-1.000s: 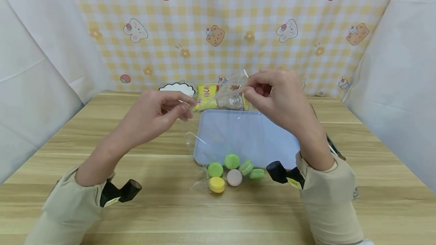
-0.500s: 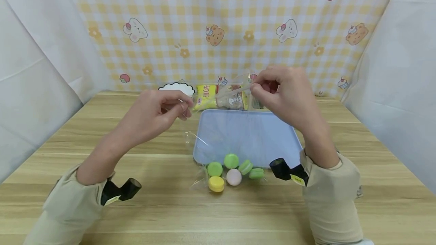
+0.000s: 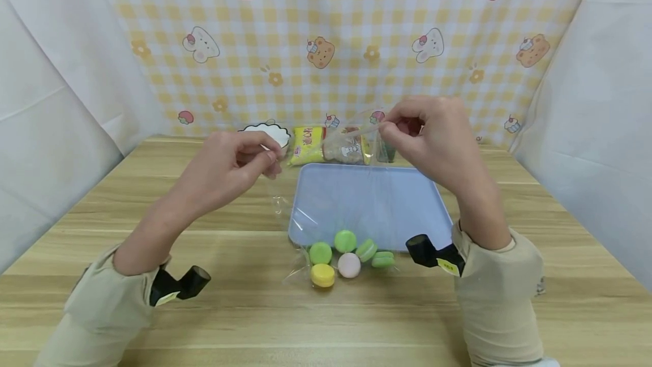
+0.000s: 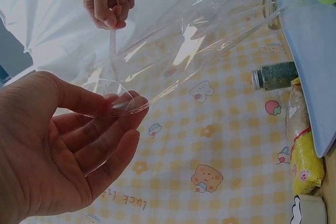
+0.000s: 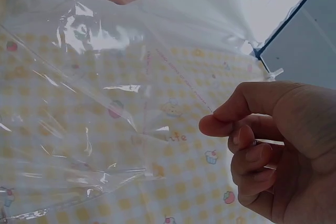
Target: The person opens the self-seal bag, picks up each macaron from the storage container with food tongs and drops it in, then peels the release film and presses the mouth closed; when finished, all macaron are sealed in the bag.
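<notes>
A clear plastic bag [image 4: 189, 45] hangs between my hands. Its lower end rests on the table, where several green macarons [image 3: 345, 240], a yellow macaron [image 3: 322, 275] and a pale lilac macaron [image 3: 349, 265] appear to lie inside it. My left hand [image 3: 231, 166] pinches the bag's upper edge between thumb and fingers. Higher and to the right, my right hand [image 3: 430, 140] pinches the end of a thin see-through strip [image 5: 184, 80] with pink print. That strip runs from the bag's mouth to my right fingertips, partly peeled away.
Behind the macarons lies a pale blue tray [image 3: 423, 208]. Further back stand a yellow snack packet [image 3: 308, 143], a second packet [image 3: 348, 149], a small dark jar [image 4: 276, 76] and a white scalloped-edged dish [image 3: 270, 132]. A checked cloth [image 3: 305, 27] closes off the back.
My right hand has moved right and slightly up, drawing the strip out longer. My left hand has shifted a little to the left with the bag's edge. The macarons stay in place.
</notes>
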Tool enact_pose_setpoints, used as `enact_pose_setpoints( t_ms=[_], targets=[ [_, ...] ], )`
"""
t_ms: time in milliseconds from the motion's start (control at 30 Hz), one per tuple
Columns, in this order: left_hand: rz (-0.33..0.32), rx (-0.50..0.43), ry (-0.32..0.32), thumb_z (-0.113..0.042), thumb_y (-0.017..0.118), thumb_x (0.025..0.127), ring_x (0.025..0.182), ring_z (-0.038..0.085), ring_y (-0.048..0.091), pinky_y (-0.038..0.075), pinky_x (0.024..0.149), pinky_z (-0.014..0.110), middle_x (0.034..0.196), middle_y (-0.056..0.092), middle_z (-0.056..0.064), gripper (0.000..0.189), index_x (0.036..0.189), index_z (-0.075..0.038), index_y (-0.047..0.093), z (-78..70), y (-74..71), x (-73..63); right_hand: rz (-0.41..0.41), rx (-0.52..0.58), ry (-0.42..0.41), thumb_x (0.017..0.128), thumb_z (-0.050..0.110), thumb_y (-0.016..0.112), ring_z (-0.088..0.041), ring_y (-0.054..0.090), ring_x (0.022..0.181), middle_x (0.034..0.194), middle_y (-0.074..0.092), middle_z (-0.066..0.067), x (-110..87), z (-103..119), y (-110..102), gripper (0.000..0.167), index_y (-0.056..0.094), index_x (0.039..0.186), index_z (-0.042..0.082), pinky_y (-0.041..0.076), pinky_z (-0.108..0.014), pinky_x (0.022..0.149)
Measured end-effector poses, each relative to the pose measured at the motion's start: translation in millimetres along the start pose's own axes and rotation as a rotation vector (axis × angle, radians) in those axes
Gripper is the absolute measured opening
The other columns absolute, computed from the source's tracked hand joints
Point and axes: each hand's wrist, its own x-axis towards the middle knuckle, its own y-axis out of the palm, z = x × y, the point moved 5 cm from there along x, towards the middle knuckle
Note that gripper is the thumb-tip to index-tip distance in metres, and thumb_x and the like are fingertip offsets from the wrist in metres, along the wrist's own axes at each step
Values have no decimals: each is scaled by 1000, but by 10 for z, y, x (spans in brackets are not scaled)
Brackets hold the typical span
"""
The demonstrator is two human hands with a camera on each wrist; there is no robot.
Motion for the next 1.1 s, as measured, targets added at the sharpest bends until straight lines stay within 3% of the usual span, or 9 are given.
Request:
enact_pose_setpoints(
  t_ms=[400, 1100],
  targets=[
    [-18, 6, -9, -8, 57, 92, 63, 7, 64, 48, 54, 23, 73, 67, 1, 13, 87, -5, 69, 18, -6, 3, -5, -12, 28, 83, 1, 58, -14, 40, 54, 57, 47, -3, -5, -39, -35, 18, 68, 70, 7, 29, -22, 51],
    [-17, 51, 46, -4, 59, 89, 60, 5, 63, 46, 49, 23, 72, 67, 0, 10, 88, -4, 69, -6, 1, 4, -6, -26, 69, 83, 3, 59, -14, 39, 53, 56, 45, -4, -18, -78, -82, 19, 66, 67, 7, 29, -23, 50]
  ],
)
